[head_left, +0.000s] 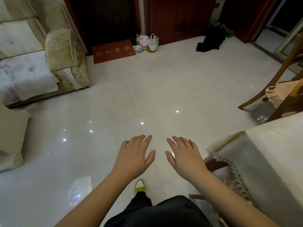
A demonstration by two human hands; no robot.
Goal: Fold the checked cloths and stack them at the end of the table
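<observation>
Both your hands are out in front of you, palms down, over bare floor tile. Your left hand (134, 154) has its fingers straight and slightly spread and holds nothing. Your right hand (185, 154) is the same: flat, relaxed, nothing in it. Neither touches anything.

No checked cloths are in view, folded or unfolded, so you can't tell from here where they lie or how many are done. The table (270, 154) is at your right, only its near corner showing, covered in a pale cloth with a lace fringe; the part that shows carries no stack. The rest of its top is out of frame.

You are facing away from the table, toward a red doormat (114, 50) and a beige sofa (64, 58). A wooden chair (282, 76) stands beyond the table.

My read: no visible progress here; you are between steps or not started. All folding and stacking counts as unconfirmed. Turn right to bring the tabletop into view.
</observation>
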